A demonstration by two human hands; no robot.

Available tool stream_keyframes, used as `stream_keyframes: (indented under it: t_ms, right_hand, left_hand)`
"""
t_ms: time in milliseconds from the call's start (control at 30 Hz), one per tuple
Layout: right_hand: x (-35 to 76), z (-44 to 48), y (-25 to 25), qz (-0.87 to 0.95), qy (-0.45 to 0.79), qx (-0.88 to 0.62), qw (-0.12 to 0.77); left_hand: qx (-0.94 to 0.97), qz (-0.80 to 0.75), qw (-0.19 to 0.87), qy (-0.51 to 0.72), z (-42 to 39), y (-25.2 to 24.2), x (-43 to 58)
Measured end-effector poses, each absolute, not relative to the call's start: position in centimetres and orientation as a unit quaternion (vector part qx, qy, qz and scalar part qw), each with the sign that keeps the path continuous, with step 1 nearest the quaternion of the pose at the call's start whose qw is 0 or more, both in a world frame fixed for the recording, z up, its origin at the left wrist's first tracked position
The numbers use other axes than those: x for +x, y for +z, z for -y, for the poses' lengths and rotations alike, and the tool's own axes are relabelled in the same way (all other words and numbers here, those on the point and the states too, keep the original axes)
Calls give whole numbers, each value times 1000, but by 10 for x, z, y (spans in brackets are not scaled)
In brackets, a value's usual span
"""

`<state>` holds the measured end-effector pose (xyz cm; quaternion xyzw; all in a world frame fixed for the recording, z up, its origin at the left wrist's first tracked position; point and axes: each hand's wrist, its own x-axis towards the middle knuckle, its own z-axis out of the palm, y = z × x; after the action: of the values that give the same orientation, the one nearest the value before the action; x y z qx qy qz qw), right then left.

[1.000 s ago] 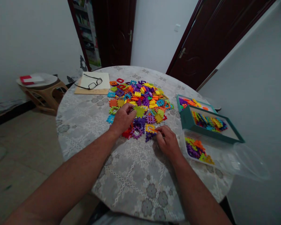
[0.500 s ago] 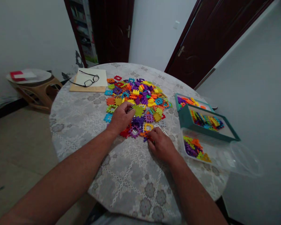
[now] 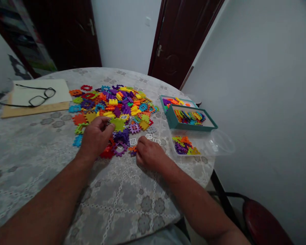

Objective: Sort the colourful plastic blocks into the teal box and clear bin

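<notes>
One pr of black glasses (image 3: 38,100) sits far L, well off from L hand (image 3: 95,137), on a pale sheet (image 3: 60,89) atop a tan board (image 3: 38,112). Next, L hand: thumb & index nearly closed at the L edge of a lime-green piece (image 3: 118,124), seemingly pinching it, at the front of the pile; can't tell if it's lifted clear. Blue piece (image 3: 78,141) just L of this hand; orange piece (image 3: 79,119) & mustard piece (image 3: 90,117) just beyond it. Main pile (image 3: 117,102), multicolored, spreads past the fingers; hand blocks part of its near-L side. Red pieces (image 3: 107,150) just R of L hand, partly hidden by it. Btw hands: purple frame (image 3: 115,149), w/ a dark purple heap (image 3: 122,136) behind.

R hand (image 3: 150,152): fingers curled, tips down by a small orange bit (image 3: 133,149); grip hidden, can't tell if it holds anything. White grid piece (image 3: 133,142) just off its fingertips; more white grids (image 3: 153,138) right behind its knuckles. R of R hand: clear tub (image 3: 172,144) w/ pieces, teal box (image 3: 191,127) beyond, teal tray (image 3: 163,105) behind that. Clear lid (image 3: 223,143) farther R; dk red chair (image 3: 265,221) off the table (image 3: 165,192), nr R forearm.
</notes>
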<state>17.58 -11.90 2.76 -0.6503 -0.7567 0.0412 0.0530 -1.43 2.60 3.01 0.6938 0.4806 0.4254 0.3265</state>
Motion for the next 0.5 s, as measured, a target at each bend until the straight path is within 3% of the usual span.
stream_keyframes:
  t_ms: [167,233,333,500]
  right_hand:
    - [218,126,41,672,-92,-685,265]
    - [245,132,45,597,-174,-721,307]
    - [282,144,44,506,-224,-790,262]
    - [317,163,35,471,-154,-856,147]
  left_hand:
    - [714,-455,320,425,-25,27,-14]
    - [712,-454,325,427,-26,25,-14]
    - [709,-451,334,427,-26,24,-13]
    - [713,-442,341,424,-23,25,-13]
